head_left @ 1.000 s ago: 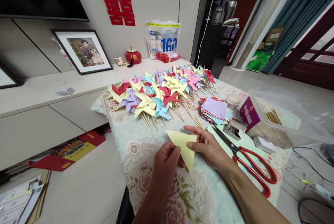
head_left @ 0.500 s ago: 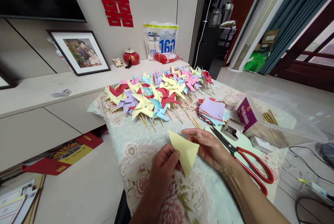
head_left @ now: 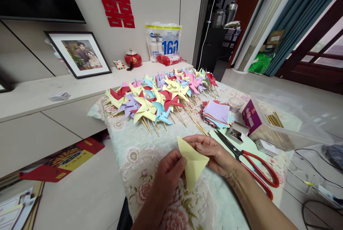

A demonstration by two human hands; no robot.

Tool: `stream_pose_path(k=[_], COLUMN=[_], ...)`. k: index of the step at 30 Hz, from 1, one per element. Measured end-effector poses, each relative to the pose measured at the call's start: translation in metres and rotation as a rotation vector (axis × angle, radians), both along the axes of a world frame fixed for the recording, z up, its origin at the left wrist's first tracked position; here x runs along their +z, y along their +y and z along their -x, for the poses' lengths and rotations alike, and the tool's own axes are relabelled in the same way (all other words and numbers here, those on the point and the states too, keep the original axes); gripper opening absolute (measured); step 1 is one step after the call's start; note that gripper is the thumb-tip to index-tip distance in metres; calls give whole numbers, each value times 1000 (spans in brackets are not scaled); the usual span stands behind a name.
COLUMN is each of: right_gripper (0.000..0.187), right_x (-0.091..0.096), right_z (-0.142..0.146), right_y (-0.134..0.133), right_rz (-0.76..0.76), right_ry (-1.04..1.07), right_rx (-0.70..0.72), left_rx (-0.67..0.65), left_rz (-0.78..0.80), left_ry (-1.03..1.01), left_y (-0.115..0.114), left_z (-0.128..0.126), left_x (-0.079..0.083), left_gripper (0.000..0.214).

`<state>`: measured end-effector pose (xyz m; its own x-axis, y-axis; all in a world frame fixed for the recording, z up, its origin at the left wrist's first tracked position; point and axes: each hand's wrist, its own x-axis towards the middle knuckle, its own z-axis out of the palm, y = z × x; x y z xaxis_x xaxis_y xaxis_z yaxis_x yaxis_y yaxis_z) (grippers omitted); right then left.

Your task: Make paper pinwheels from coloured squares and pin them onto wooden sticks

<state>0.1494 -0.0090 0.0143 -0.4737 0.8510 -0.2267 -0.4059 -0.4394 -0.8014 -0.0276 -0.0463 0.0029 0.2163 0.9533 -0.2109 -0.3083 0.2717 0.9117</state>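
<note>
A pale yellow sheet of paper (head_left: pixel 193 165), folded into a triangle, is pinched at its left edge between the thumb and fingers of my left hand (head_left: pixel 171 169). My right hand (head_left: pixel 215 155) curls round the paper's upper right side, its fingers partly hidden behind it. Just right of that hand lie scissors (head_left: pixel 237 151) with red handles, on pale green paper (head_left: pixel 219 139). A small open box of metal fasteners (head_left: pixel 238 132) and a stack of coloured paper squares (head_left: pixel 217 111) lie beyond. Many finished paper pinwheels (head_left: pixel 146 109) on sticks cover the table's far side.
A clear plastic bin (head_left: pixel 284 130) with wooden sticks (head_left: pixel 274 119) stands at the right, a small white box (head_left: pixel 267 147) before it. Floral cloth (head_left: pixel 144 162) covers the table. Behind it runs a white cabinet (head_left: pixel 80 89) with a framed photo (head_left: pixel 77 54). Cables (head_left: pixel 308 208) lie on the floor.
My right hand has closed in on the paper, its fingers now curled at the right side. The paper has shifted slightly right and down, and a fold line shows across it.
</note>
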Motion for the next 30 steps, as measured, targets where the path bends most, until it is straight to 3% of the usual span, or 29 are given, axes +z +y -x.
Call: stream_pose_path(k=[30], right_gripper=[44], right_x=[3], right_z=[0], right_y=[0], right_rz=[47], right_ry=[21], right_rx=[13], left_rx=[-42], left_rz=[10], left_ry=[-68], left_y=[-1], left_z=[1], left_x=[-5], left_gripper=[28])
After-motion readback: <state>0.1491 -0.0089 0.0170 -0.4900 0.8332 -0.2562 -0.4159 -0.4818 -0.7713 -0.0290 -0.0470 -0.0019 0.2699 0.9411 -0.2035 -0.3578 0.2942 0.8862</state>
